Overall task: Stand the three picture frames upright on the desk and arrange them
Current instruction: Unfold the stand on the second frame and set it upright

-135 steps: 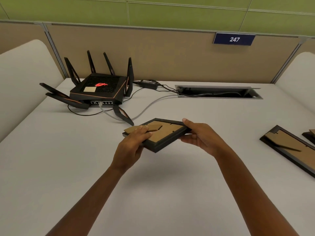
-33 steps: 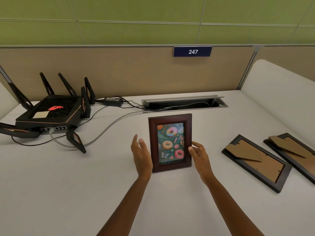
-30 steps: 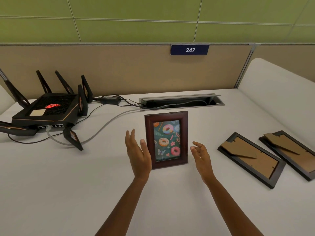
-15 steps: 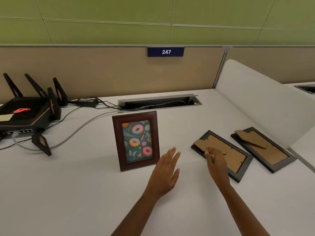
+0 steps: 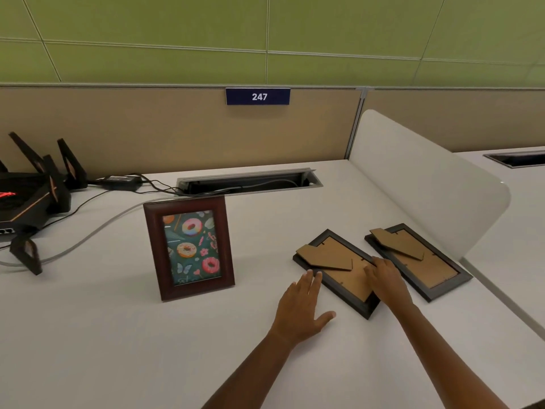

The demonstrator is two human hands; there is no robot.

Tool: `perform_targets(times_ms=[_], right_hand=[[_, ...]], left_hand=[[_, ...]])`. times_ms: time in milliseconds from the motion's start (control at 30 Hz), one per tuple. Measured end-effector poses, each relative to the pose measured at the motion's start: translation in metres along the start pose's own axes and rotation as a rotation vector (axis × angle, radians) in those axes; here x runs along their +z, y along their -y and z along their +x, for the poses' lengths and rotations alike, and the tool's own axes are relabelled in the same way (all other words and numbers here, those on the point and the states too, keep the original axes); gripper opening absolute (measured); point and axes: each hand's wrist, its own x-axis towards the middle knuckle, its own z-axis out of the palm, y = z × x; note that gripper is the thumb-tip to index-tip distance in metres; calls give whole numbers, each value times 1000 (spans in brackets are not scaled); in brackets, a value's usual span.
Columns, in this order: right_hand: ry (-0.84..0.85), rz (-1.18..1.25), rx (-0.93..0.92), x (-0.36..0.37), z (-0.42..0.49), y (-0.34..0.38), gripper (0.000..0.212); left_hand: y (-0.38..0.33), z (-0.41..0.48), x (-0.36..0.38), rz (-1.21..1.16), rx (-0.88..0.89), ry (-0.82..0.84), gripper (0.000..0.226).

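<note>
A dark red picture frame (image 5: 188,247) with a donut print stands upright on the white desk (image 5: 118,335), left of centre. Two dark frames lie face down to its right, cardboard backs and stands up: the nearer frame (image 5: 333,268) and the far frame (image 5: 418,261). My left hand (image 5: 300,308) lies flat on the desk, fingers apart, fingertips touching the nearer frame's left edge. My right hand (image 5: 386,278) rests on that frame's right side, fingers curled over its edge and cardboard back.
A black router (image 5: 32,196) with antennas sits at the far left, its cables and power brick (image 5: 121,181) trailing to a cable slot (image 5: 250,181) at the back. A white rounded divider (image 5: 427,184) borders the desk's right side, close to the far frame.
Both hands let go of the upright red frame and moved right to the nearer face-down frame. My view turned right, so the router slid toward the left edge.
</note>
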Motion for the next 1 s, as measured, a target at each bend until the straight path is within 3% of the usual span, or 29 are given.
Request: perform_targets(times_ms=[100,233,467,767,933,1000], right_hand=[[74,-25,18,-6,4,-2,37],[119,-57,76,-7,8,-6,43],[158,-87,75,-10,6,-5,45],[254,77,101,-3,-6,12,43],[256,131,137,3,-5,12,32],[259,163,183,6,-1,11,38]], left_hand=[[-11,4,3,-34,-112,73,133],[-14,9,7,4,-133,118,149],[-10,6,9,3,-145,117,147],[-3,6,13,-78,-250,-52,142],[-7,7,15,-121,-286,-62,146],[-9,9,14,-206,-307,-69,145]])
